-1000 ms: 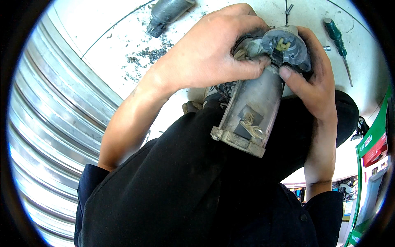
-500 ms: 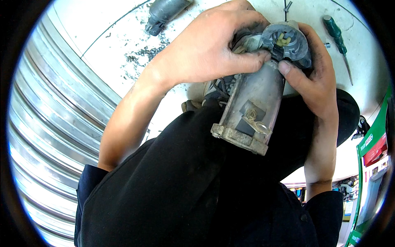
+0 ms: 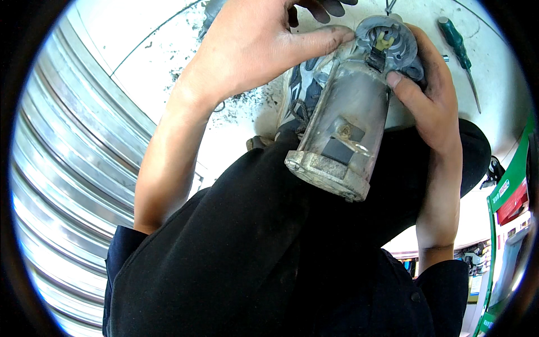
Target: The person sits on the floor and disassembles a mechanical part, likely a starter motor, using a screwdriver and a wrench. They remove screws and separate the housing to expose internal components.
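A grimy grey starter motor (image 3: 355, 104) lies tilted over my lap, its squared end cap nearest me. My right hand (image 3: 429, 98) grips its far end, thumb on the edge of the round open housing (image 3: 403, 53). Inside that housing a small yellow part (image 3: 384, 41) shows. On the motor's side sits a dark patch with a metal lug (image 3: 359, 147). My left hand (image 3: 255, 48) is spread, its thumb reaching to the housing's left edge and its other fingers held off in the air. Whether the thumb touches is hard to see.
A green-handled screwdriver (image 3: 457, 44) lies on the pale floor at far right. A dark cylindrical part (image 3: 212, 10) is partly hidden behind my left hand. Black grit surrounds my shoe (image 3: 297, 92). Ribbed metal (image 3: 78, 146) fills the left side; a green-edged rack (image 3: 508, 182) stands right.
My left hand has let go of the motor's far end and moved left, its fingers spreading. The motor has tipped slightly, showing more of its end cap. My right hand keeps its hold.
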`<state>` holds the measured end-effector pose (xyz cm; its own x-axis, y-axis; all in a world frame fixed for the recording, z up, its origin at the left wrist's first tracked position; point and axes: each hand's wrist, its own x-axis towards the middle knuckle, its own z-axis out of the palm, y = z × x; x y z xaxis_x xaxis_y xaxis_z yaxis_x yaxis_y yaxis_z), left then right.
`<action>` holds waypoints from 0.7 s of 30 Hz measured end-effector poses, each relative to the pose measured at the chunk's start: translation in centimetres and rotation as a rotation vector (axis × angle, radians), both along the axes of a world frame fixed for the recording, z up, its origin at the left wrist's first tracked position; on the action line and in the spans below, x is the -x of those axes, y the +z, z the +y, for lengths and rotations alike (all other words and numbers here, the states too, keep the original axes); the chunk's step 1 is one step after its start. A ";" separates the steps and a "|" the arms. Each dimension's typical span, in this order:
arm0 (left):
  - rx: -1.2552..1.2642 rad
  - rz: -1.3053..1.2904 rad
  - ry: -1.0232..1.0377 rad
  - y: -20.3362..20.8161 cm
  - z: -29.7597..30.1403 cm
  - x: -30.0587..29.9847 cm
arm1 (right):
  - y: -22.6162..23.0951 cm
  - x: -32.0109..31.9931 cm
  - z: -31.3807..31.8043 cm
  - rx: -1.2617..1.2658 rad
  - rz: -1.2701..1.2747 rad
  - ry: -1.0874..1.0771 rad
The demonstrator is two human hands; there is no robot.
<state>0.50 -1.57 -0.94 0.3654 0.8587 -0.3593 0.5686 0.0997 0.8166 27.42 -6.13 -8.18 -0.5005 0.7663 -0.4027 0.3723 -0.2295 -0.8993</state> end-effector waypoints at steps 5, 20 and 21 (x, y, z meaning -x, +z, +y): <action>0.023 0.028 0.018 0.0 -0.6 -0.5 | 0.0 -0.5 0.0 0.031 -0.012 -0.037; 0.011 0.062 -0.035 -0.8 -1.1 -0.5 | 0.3 -0.8 0.0 0.025 -0.005 -0.038; 0.000 0.072 -0.037 -0.6 -1.0 -0.6 | 0.3 -0.8 0.0 0.012 -0.013 -0.036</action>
